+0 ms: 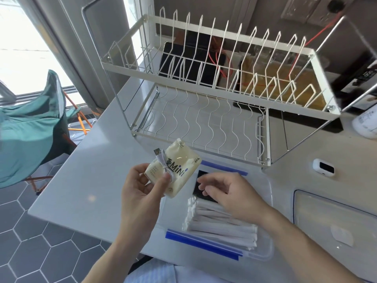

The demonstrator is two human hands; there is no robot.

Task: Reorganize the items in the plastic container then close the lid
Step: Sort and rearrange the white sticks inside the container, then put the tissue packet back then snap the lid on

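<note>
Soft cream tissue pack (175, 172), centre frame, squashes easily: your left hand (140, 186) pinches it with the cable (163, 162); right hand (230, 193) rests loosely open in the container (263, 256).

Left hand (140, 186) gripping, right hand (230, 193) palm-down, fingers seemingly loose

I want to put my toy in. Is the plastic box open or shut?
Open. The plastic box has no lid on; its lid lies beside it, and the right hand reaches inside.
</note>
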